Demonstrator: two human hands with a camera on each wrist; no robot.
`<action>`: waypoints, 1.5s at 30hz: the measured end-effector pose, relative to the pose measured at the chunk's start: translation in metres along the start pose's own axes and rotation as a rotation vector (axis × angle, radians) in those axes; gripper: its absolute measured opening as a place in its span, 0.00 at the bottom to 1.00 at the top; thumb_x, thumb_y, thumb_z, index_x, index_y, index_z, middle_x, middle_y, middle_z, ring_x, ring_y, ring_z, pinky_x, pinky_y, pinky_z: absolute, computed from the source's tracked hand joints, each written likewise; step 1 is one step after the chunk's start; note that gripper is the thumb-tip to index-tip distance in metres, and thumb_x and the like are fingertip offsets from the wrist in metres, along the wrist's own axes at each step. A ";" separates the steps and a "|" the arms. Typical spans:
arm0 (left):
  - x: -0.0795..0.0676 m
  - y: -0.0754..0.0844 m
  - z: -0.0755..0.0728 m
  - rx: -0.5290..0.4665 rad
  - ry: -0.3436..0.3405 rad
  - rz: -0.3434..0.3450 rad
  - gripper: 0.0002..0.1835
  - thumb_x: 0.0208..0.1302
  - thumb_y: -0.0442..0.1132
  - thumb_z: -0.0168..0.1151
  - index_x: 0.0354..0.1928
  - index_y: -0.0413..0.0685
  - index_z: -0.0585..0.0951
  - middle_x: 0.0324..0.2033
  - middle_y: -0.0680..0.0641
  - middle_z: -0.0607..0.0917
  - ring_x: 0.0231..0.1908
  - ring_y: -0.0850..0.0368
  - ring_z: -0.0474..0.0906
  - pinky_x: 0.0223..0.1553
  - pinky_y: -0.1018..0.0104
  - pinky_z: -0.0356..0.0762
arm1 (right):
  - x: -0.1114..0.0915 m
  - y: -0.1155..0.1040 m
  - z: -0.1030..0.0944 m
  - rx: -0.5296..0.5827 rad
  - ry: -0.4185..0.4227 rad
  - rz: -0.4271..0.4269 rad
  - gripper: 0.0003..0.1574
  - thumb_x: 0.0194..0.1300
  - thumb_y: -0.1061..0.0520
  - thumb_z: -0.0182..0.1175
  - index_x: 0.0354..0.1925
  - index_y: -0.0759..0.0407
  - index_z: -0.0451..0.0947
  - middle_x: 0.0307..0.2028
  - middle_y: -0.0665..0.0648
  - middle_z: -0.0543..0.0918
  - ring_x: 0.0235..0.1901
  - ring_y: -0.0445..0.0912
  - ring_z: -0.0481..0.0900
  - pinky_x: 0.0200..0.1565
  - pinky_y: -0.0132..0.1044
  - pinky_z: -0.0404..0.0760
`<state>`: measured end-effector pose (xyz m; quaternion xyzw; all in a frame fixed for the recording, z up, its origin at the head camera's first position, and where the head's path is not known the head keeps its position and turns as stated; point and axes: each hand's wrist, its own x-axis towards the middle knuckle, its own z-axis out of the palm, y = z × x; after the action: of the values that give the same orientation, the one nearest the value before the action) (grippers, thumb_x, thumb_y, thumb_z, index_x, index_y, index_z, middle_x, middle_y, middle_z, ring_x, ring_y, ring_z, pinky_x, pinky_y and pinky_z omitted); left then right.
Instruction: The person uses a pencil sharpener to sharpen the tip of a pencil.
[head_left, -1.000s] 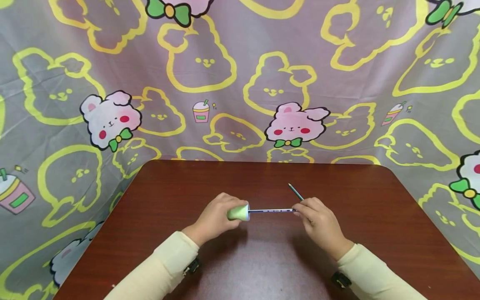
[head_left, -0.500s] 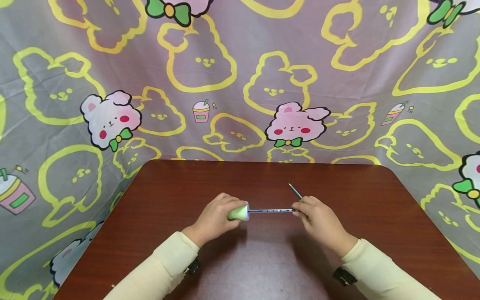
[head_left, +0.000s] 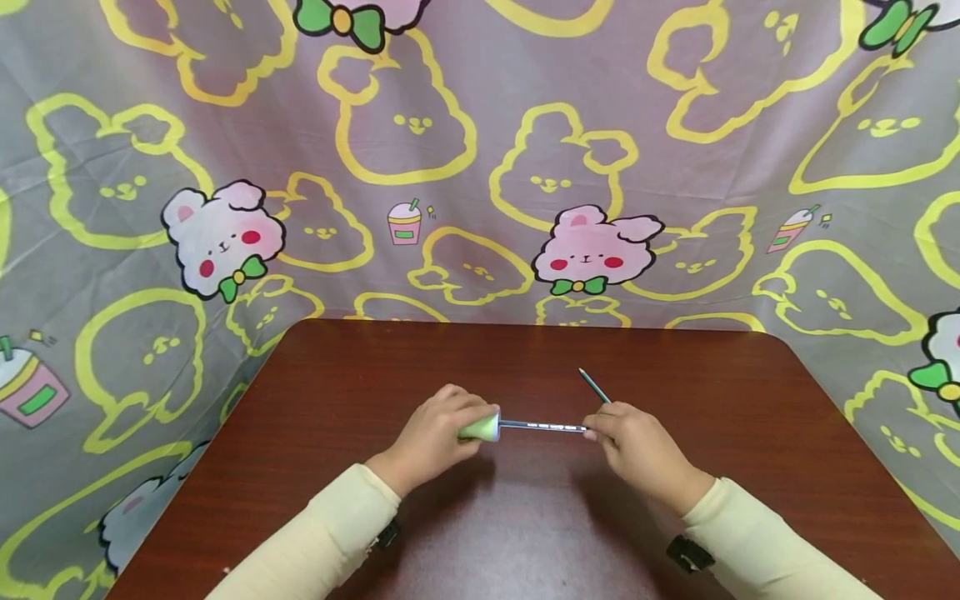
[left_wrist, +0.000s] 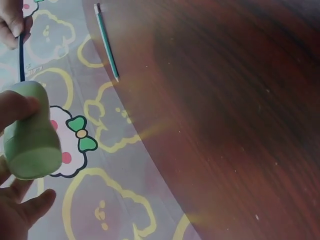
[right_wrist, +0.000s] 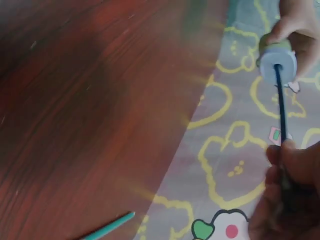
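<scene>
My left hand (head_left: 429, 432) grips a small light-green pencil sharpener (head_left: 478, 428), held sideways with its pale blue face to the right. In the left wrist view the rounded green end of the sharpener (left_wrist: 34, 150) faces the camera. A dark blue pencil (head_left: 543, 427) with light lettering runs into the hole in that face, as the right wrist view shows; its tip is hidden inside. The thumb and fingers of my right hand (head_left: 647, 454) pinch the pencil's other end. Both hands are over the middle of the table.
A second pencil, green (head_left: 592, 384), lies on the brown wooden table (head_left: 420, 358) just beyond my right hand, its lower end hidden in the head view. Its eraser end shows in the left wrist view. A cartoon-patterned cloth (head_left: 465, 125) hangs behind the table.
The right hand has shifted slightly down, so the pencil now slopes a little toward it. The lettering on the pencil shows differently, as though it has turned. The left hand and sharpener barely move.
</scene>
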<state>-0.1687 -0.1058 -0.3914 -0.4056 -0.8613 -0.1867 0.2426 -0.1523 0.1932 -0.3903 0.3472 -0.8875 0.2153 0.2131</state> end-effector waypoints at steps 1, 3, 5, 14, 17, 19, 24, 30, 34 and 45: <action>0.000 0.000 0.000 0.019 0.021 0.031 0.25 0.41 0.33 0.77 0.47 0.49 0.86 0.41 0.49 0.85 0.43 0.54 0.76 0.43 0.62 0.78 | 0.001 -0.001 -0.003 0.067 -0.080 0.074 0.05 0.54 0.66 0.68 0.33 0.61 0.85 0.28 0.48 0.83 0.30 0.39 0.78 0.32 0.35 0.78; 0.001 -0.001 0.001 0.046 0.059 0.086 0.25 0.39 0.32 0.78 0.46 0.49 0.86 0.41 0.49 0.85 0.43 0.53 0.77 0.43 0.62 0.78 | 0.003 -0.003 -0.010 0.210 -0.225 0.225 0.05 0.59 0.64 0.64 0.35 0.63 0.86 0.31 0.51 0.85 0.32 0.40 0.79 0.33 0.35 0.78; 0.002 -0.002 0.001 0.057 0.080 0.110 0.26 0.37 0.32 0.78 0.46 0.50 0.86 0.41 0.48 0.85 0.42 0.52 0.77 0.43 0.62 0.78 | 0.006 -0.004 -0.015 0.318 -0.319 0.350 0.08 0.63 0.62 0.61 0.38 0.65 0.85 0.34 0.55 0.86 0.33 0.42 0.80 0.34 0.37 0.78; 0.002 -0.005 -0.002 -0.053 -0.039 -0.092 0.24 0.45 0.34 0.74 0.49 0.49 0.85 0.42 0.50 0.86 0.43 0.54 0.76 0.45 0.61 0.78 | 0.002 0.000 -0.006 0.044 -0.094 0.181 0.10 0.58 0.57 0.67 0.41 0.54 0.84 0.33 0.46 0.82 0.32 0.39 0.76 0.33 0.37 0.76; 0.002 -0.005 -0.005 -0.133 -0.078 -0.168 0.24 0.46 0.33 0.73 0.50 0.49 0.84 0.43 0.51 0.86 0.44 0.54 0.76 0.44 0.60 0.78 | 0.000 0.005 0.001 -0.098 0.091 -0.041 0.09 0.62 0.53 0.65 0.39 0.55 0.84 0.30 0.46 0.82 0.29 0.41 0.76 0.30 0.38 0.75; 0.002 -0.005 -0.006 -0.175 -0.097 -0.204 0.24 0.47 0.33 0.73 0.51 0.49 0.84 0.43 0.52 0.86 0.44 0.55 0.76 0.44 0.60 0.78 | -0.001 0.008 0.004 -0.165 0.198 -0.169 0.14 0.69 0.50 0.58 0.37 0.57 0.84 0.27 0.47 0.81 0.26 0.42 0.74 0.27 0.37 0.73; 0.002 -0.004 -0.009 -0.194 -0.123 -0.215 0.24 0.48 0.33 0.73 0.51 0.49 0.84 0.43 0.51 0.85 0.45 0.55 0.75 0.45 0.60 0.77 | -0.001 0.008 0.010 -0.200 0.299 -0.264 0.29 0.77 0.46 0.41 0.32 0.59 0.83 0.22 0.46 0.79 0.21 0.41 0.70 0.24 0.34 0.70; -0.001 -0.002 -0.008 -0.084 -0.075 -0.089 0.24 0.45 0.33 0.75 0.50 0.48 0.85 0.43 0.50 0.85 0.45 0.55 0.75 0.45 0.62 0.78 | -0.003 0.002 0.006 -0.007 0.084 -0.039 0.12 0.67 0.53 0.60 0.32 0.57 0.85 0.25 0.45 0.84 0.24 0.37 0.77 0.25 0.33 0.75; -0.002 -0.002 -0.006 -0.001 0.007 0.045 0.26 0.40 0.32 0.77 0.47 0.49 0.86 0.41 0.49 0.85 0.43 0.54 0.76 0.44 0.62 0.77 | 0.001 0.000 -0.006 0.396 -0.276 0.343 0.08 0.64 0.57 0.62 0.34 0.60 0.85 0.20 0.47 0.79 0.21 0.37 0.74 0.25 0.33 0.74; -0.004 -0.003 -0.007 -0.008 -0.042 -0.041 0.25 0.44 0.35 0.76 0.49 0.50 0.85 0.42 0.50 0.85 0.44 0.55 0.76 0.45 0.62 0.78 | 0.000 0.000 -0.002 0.084 -0.111 0.212 0.09 0.57 0.56 0.69 0.39 0.53 0.86 0.32 0.42 0.84 0.31 0.35 0.76 0.32 0.34 0.76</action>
<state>-0.1669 -0.1137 -0.3885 -0.3927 -0.8736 -0.1864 0.2187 -0.1518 0.1946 -0.3884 0.2716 -0.9198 0.2542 0.1251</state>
